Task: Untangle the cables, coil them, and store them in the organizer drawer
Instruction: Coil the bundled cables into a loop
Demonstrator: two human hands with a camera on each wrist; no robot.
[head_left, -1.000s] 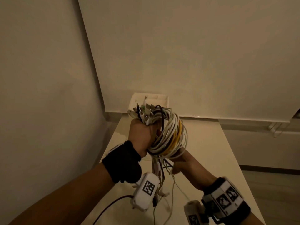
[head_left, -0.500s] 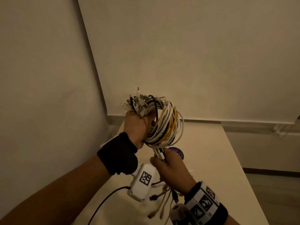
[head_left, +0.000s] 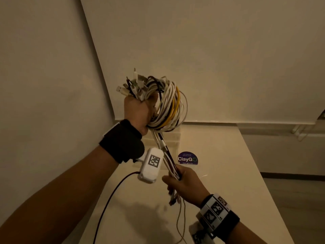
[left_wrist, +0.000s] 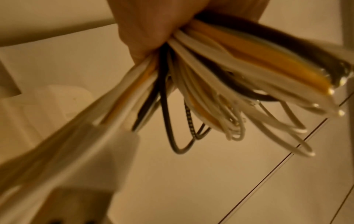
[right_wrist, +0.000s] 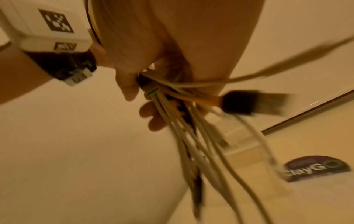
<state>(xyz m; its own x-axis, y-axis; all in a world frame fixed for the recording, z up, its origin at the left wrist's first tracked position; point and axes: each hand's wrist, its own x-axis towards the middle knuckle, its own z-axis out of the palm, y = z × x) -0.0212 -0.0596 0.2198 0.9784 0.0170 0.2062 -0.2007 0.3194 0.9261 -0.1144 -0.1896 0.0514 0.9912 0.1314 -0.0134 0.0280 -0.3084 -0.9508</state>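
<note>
From the head view, the left hand (head_left: pixel 139 111) is raised above the far left corner of the table (head_left: pixel 219 191), fist closed round a thick coil of cables (head_left: pixel 168 106) — mostly white, with yellow and dark strands — and a cluster of plugs (head_left: pixel 133 87) sticks up out of the top of the fist. A straight bunch of loose ends (head_left: pixel 167 155) runs down from the coil to the right hand (head_left: pixel 184 180), which is closed round it lower down, over the middle of the table; a few thin tails hang on below that hand. A pale, clear organizer (head_left: pixel 173 138) stands at the far left edge behind the coil, next to a round purple sticker (head_left: pixel 187 159); whether its drawer is open cannot be told.

In the left wrist view, blurred, the fingers (left_wrist: pixel 153 27) clamp many loops that fan out below, white, yellow and dark.

In the right wrist view, also blurred, the fingers (right_wrist: pixel 134 60) curl round the bunch, and the ends spill out beneath — one with a dark plug (right_wrist: pixel 241 103) — above the table and sticker.

By my reading, the untangling looks largely done and the coiling is well along: most of the length is already wound, all cables together in one coil. What is left is winding in the remaining tails, then putting the coil into the drawer; nothing is stored yet.
</note>
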